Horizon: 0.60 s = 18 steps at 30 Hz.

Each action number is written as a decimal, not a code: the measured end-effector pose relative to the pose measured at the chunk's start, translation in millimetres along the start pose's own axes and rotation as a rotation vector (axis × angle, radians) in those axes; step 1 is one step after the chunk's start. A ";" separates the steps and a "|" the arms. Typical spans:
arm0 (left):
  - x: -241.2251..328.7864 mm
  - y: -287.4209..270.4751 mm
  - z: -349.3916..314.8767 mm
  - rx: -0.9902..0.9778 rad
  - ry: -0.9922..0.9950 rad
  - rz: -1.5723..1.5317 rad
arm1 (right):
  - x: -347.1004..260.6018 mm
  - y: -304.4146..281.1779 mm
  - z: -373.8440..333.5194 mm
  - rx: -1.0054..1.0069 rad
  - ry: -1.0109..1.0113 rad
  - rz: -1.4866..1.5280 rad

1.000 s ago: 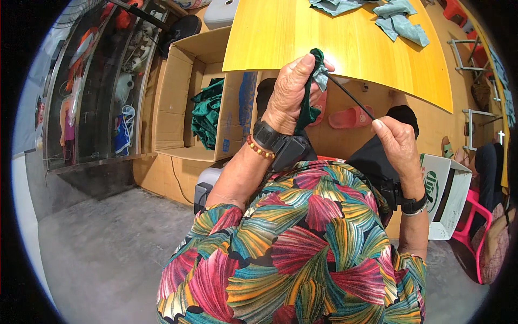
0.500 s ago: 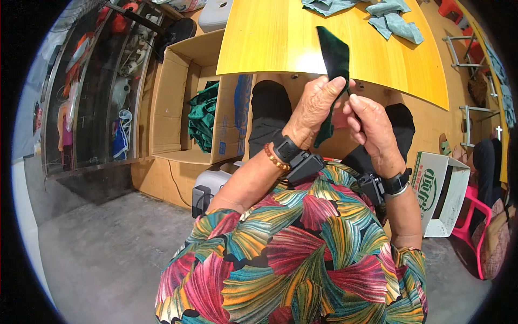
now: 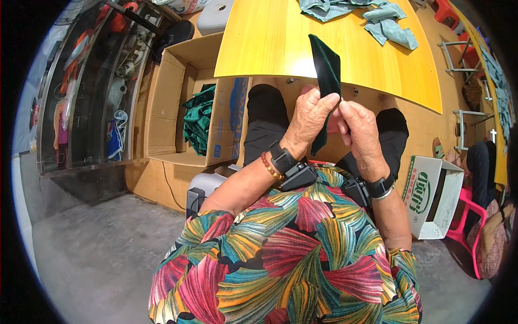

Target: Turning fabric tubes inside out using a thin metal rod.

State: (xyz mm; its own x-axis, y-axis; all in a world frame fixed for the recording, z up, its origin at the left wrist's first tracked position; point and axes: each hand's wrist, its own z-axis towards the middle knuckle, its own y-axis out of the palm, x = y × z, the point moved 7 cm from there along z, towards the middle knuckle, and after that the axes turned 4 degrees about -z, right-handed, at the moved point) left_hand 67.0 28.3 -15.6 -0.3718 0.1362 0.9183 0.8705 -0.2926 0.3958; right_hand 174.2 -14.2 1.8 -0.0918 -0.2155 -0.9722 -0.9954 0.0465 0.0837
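A dark green velvet strip (image 3: pixel 327 67) with slanted, pointed ends stands upright in front of me, just off the near edge of the yellow table. My left hand (image 3: pixel 305 123) is closed round its middle, the thumb pressed on the cloth; the lower end hangs out beneath the palm. Close on the right, my right hand (image 3: pixel 361 129) is closed in a pinch, fingertips against the strip's right edge. Whatever those fingertips hold is too small and too covered to make out.
The wood-grain table (image 3: pixel 259 48) bears grey-green cloth pieces (image 3: pixel 391 27). An open cardboard box (image 3: pixel 172 81) at left holds crumpled green velvet (image 3: pixel 198 121). At right stand a white carton (image 3: pixel 431 197) and a pink chair (image 3: pixel 463 216), where another person sits. Shelves (image 3: pixel 97 92) line the far left.
Both hands and the strip have come slightly down and toward me, while the whole view has shifted a little. The left hand keeps its grip, and the right fingers stay at the strip's edge.
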 end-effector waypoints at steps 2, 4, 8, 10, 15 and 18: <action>-5.6 -6.6 -2.0 -0.117 -0.090 0.103 | 2.7 -1.6 -1.3 -0.019 -0.010 -0.040; 5.7 -8.0 -3.6 -0.182 -0.076 0.105 | -2.5 -4.1 -5.1 -0.046 -0.013 -0.080; 23.8 -11.7 -1.1 -0.216 -0.139 -0.105 | -8.6 -4.1 -8.7 -0.119 -0.031 -0.174; 25.8 -17.4 2.3 -0.178 -0.145 -0.069 | -11.0 -0.6 -9.9 -0.147 -0.050 -0.219; 47.5 -8.4 6.1 -0.124 0.038 0.139 | -11.3 -3.9 -10.6 -0.035 -0.054 -0.206; 40.4 -8.0 0.6 -0.090 -0.078 0.070 | -13.2 -0.8 -8.9 -0.062 0.027 -0.174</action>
State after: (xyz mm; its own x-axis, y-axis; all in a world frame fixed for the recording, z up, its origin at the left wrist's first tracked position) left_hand 45.2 36.7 18.3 -0.2818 0.1844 0.9416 0.8598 -0.3871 0.3331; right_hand 175.9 -20.1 16.6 0.0818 -0.2416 -0.9669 -0.9960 -0.0535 -0.0709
